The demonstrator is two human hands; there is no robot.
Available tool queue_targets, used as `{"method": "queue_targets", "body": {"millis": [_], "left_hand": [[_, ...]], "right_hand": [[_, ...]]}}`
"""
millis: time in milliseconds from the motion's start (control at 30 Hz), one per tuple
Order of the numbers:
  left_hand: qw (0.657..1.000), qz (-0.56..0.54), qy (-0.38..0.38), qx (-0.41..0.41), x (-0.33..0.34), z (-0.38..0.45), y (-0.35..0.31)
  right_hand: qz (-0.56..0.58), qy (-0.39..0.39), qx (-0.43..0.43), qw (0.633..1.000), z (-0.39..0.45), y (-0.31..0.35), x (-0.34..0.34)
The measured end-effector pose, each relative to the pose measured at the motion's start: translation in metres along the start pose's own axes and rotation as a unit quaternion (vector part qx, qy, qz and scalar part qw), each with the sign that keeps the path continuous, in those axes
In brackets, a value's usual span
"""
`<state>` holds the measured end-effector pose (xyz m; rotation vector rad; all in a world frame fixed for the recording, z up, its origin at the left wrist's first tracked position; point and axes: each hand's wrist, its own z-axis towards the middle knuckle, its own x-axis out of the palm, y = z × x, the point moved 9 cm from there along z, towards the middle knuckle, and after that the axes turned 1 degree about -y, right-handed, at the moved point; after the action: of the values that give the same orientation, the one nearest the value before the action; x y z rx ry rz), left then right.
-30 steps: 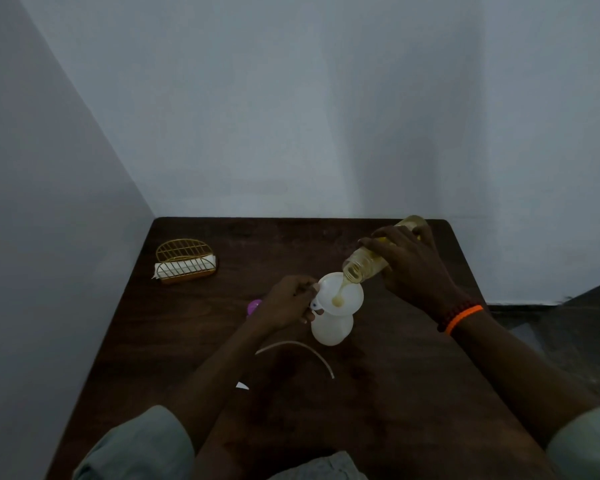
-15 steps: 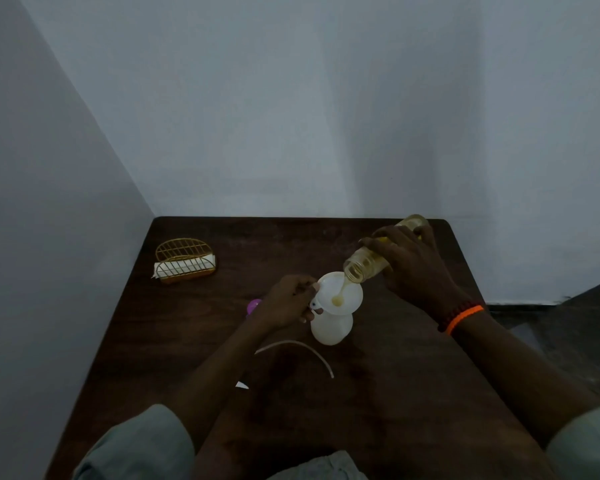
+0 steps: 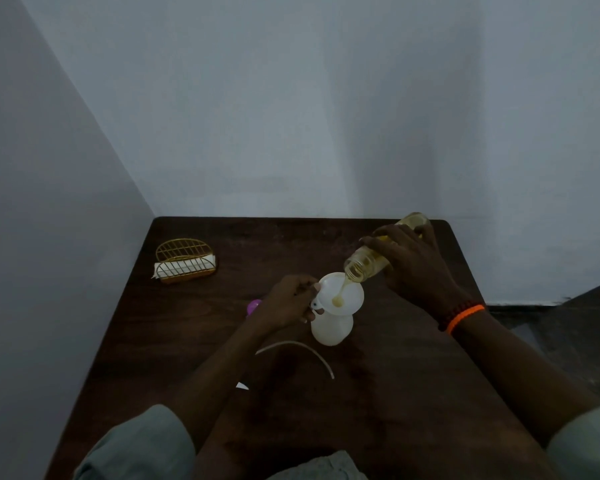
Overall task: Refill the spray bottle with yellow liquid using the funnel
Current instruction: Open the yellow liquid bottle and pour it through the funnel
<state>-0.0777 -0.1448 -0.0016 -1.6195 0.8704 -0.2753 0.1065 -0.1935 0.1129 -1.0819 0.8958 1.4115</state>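
The white translucent plastic spray bottle, with its spray head removed, is stood upright near the middle of the dark brown wooden table, well apart from every table edge. A white round plastic funnel is seated in its neck. Open tabletop is seen in front of the bottle and to its right; the far edge of the table is set against a pale wall, and the left edge runs close beside another wall.

The funnel's small side tab is pinched by the left hand, whose fingers are curled closed against the rim. A clear plastic bottle of yellow liquid is gripped by the right hand, the fingers wrapped around its body; it is tilted with the open mouth lowest, just over the funnel's far rim. A thin yellow stream is carried down to a small pool at the funnel's throat. An orange band is worn on the right wrist.

A thin white curved tube lies on the wood just in front of the bottle. A purple rounded object is mostly hidden behind the left hand. A gold wire holder with white paper is placed near the far left corner.
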Motion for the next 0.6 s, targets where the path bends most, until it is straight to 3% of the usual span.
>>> {"method": "queue_targets", "body": {"millis": [600], "left_hand": [[1.000,-0.005,0.000,-0.001,-0.0005,-0.0022,-0.0019]], "right_hand": [[-0.009,0.001,0.004,1.000,0.0013,-0.0020,-0.0007]]}}
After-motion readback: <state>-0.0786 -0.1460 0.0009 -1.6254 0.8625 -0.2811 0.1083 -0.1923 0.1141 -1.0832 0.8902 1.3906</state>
